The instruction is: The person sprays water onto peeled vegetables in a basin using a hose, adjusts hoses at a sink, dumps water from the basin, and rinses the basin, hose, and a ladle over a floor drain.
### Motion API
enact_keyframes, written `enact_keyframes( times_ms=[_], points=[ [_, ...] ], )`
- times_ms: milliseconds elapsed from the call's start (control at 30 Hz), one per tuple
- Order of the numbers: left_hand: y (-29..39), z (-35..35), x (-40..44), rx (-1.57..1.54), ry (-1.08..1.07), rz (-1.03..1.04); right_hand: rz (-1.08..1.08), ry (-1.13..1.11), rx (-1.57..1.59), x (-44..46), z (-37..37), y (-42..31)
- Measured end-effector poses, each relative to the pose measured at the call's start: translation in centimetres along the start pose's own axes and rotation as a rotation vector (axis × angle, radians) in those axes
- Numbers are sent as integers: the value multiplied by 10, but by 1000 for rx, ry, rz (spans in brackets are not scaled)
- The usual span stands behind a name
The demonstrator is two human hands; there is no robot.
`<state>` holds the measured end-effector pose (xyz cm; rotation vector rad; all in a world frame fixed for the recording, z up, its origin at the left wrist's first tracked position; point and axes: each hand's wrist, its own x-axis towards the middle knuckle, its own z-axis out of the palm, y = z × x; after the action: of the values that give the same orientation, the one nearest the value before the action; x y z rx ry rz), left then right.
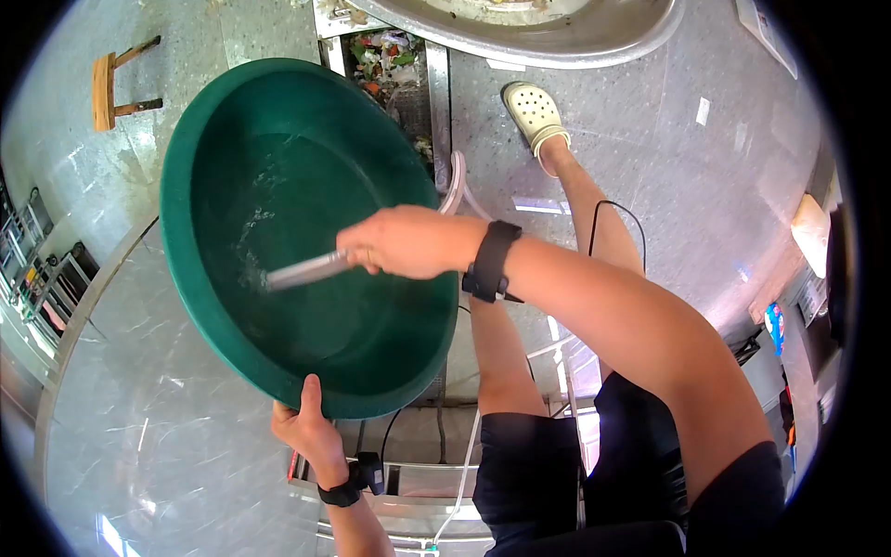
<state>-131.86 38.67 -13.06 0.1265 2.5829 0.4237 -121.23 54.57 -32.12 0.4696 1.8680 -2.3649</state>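
A large green basin (306, 343) is tilted in front of me, with some clear water in its bottom. My left hand (311, 432) grips the near rim, thumb on top and fingers under the edge. Over the basin, my right hand (394, 243) is closed around a clear hose (311, 269), whose end points down and left into the basin. Water splashes at the hose end and along the basin's left side. More of the hose shows beyond the right rim, near my right wrist.
Behind the basin, a floor drain (394, 79) holds food scraps beside a big metal bowl (603, 46). A small wooden stool (104, 91) stands at upper left. My foot in a cream clog (534, 111) is right of the drain. Metal racks (46, 288) stand at far left.
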Motion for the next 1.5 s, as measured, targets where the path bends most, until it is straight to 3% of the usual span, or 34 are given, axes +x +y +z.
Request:
enact_keyframes(
  times_ms=[133, 333, 733, 900, 1067, 1233, 1500],
  points=[
    [-3, 0, 4, -79, -20, -49, -35, -152, -185, -7, 33, 0],
    [-10, 2, 4, -102, -37, -35, 159, -213, -364, -14, 50, -18],
    [-4, 3, -1, -38, -27, 2, -113, 76, -480, -4, 70, -22],
    [-6, 4, -2, -76, -27, -21, -116, 116, -412, -2, 74, -25],
    [-6, 3, -4, -58, -33, -30, -130, 331, -384, 22, 52, -26],
    [-8, 4, -4, -102, -19, -42, -54, 580, -262, 50, 8, -20],
    [6, 13, -6, -113, 22, -83, 284, 826, -347, 42, -36, 14]
  ],
)
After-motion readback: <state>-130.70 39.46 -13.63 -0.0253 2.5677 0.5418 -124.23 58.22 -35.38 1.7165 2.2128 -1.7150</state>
